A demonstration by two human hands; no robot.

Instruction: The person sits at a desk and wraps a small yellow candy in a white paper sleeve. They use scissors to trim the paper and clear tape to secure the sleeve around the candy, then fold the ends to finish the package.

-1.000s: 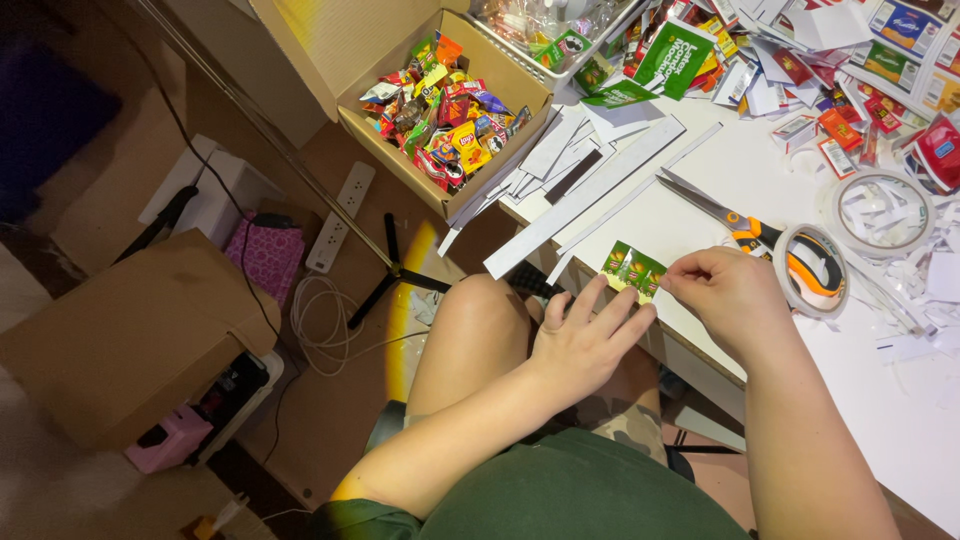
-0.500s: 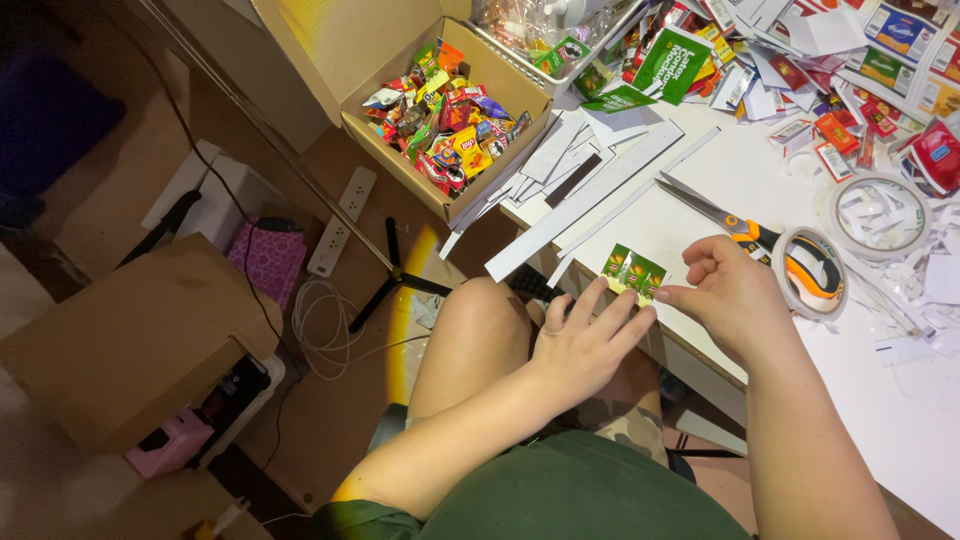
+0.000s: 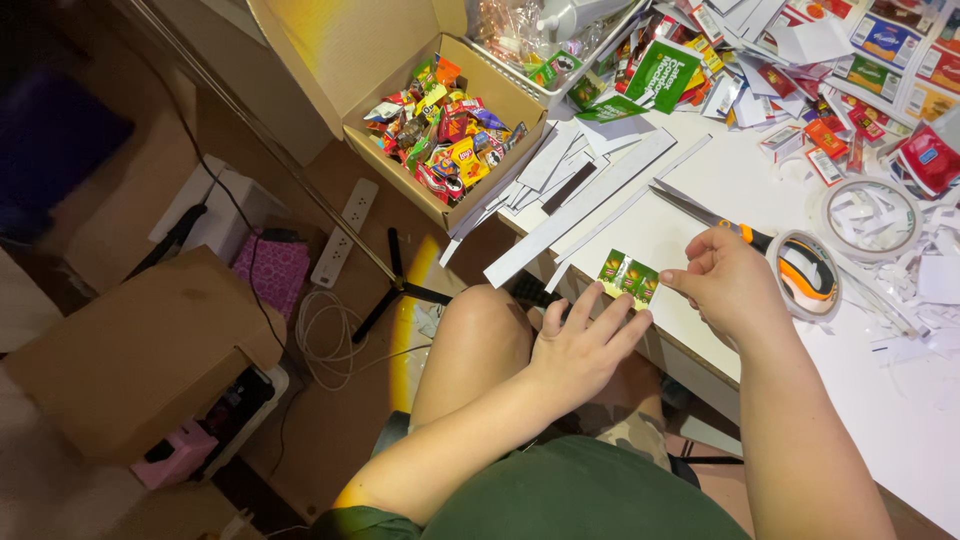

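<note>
A small green printed paper piece (image 3: pixel 628 277) lies at the front edge of the white table (image 3: pixel 730 180). My left hand (image 3: pixel 582 343) is spread flat, fingers apart, with its fingertips just below that piece at the table edge. My right hand (image 3: pixel 727 285) hovers to the right of the piece, thumb and forefinger pinched close to its right end; whether they grip it is unclear. Orange-handled scissors (image 3: pixel 770 245) lie on the table right behind my right hand.
An open cardboard box (image 3: pixel 440 125) full of tiny colourful packets sits left of the table. Long white paper strips (image 3: pixel 590 200), a tape roll (image 3: pixel 868 215) and several printed cutouts (image 3: pixel 850 70) cover the table. A power strip (image 3: pixel 343 232), cables and another cardboard box (image 3: pixel 140 350) are on the floor.
Both hands stay near the green piece; my left hand has slid slightly up toward the table edge. The view shifted a little.
</note>
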